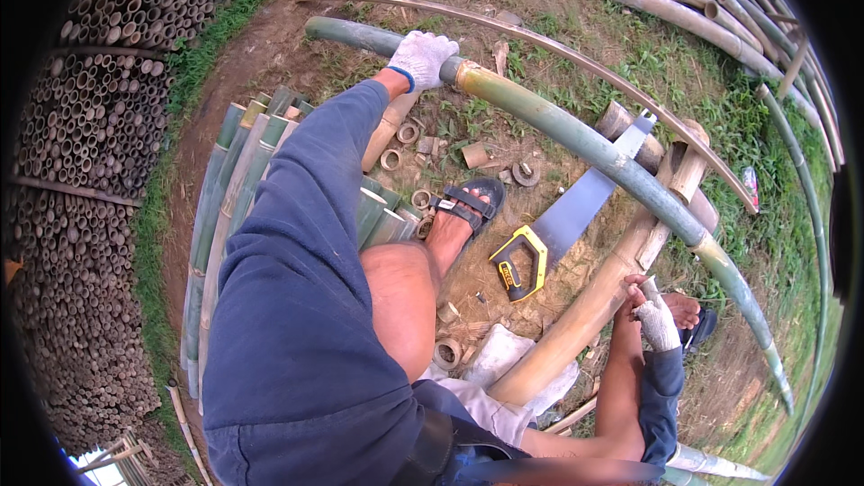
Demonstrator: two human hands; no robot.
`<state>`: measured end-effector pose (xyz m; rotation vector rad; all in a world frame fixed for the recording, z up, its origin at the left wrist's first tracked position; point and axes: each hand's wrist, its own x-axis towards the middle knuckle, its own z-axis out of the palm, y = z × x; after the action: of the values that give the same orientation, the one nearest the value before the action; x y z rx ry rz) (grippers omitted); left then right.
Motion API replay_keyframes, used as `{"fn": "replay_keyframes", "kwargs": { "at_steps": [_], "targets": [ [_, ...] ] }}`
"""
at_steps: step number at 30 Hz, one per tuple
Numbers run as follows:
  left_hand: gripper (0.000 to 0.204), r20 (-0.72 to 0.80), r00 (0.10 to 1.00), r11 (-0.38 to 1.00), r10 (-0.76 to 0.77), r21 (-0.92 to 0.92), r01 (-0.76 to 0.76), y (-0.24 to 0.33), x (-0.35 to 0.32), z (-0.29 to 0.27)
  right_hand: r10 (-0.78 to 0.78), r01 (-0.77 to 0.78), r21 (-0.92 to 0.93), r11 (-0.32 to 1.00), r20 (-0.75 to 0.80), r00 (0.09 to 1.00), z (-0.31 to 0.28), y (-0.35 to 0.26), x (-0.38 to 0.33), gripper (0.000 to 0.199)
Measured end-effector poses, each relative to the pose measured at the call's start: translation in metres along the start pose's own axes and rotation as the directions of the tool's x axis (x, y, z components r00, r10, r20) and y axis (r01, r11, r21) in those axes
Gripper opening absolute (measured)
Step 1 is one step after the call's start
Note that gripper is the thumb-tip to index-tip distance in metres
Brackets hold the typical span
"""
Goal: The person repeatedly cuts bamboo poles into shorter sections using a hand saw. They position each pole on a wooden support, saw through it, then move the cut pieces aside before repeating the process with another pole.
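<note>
This was an outdoor bamboo-working yard on bare earth and grass. Left of the left hand (420,57), stacked bamboo poles (85,126) showed their hollow cut ends in a wall. Below that hand lay sawn green lengths (236,180) and offcut rings (405,139); a hand saw (558,225) rested above the right hand (655,319).

The long bamboo pole (576,139) hides the middle of the saw blade (585,198) — and its far end blurs out by the rim. The right hand (655,319) covers whatever its fingers pinch — too small to tell.
</note>
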<state>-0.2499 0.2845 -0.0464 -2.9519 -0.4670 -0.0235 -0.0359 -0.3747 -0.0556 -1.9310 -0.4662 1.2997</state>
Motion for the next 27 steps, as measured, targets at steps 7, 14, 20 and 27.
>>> {"fn": "replay_keyframes", "kwargs": {
  "at_steps": [7,14,20,27],
  "targets": [
    [0.043,-0.275,0.897,0.925,0.346,-0.063,-0.375,0.169,0.048,-0.022,0.023,-0.005,-0.072,0.997,0.251,0.968,0.014,-0.02,0.011,0.044],
    [0.058,-0.369,0.806,0.799,0.464,-0.219,-0.56,0.343,0.087,-0.057,0.046,0.073,-0.33,0.941,0.339,0.94,0.049,-0.056,0.026,0.043],
    [0.08,-0.203,0.808,0.701,0.553,-0.41,-0.583,0.302,0.114,-0.074,-0.005,0.119,-0.269,0.956,0.39,0.921,0.059,-0.044,0.04,0.038],
    [0.098,0.264,0.918,0.921,0.296,-0.334,-0.201,0.094,0.063,-0.059,-0.134,0.236,-0.305,0.923,0.321,0.937,0.054,-0.021,0.032,0.039]
  ]
}}
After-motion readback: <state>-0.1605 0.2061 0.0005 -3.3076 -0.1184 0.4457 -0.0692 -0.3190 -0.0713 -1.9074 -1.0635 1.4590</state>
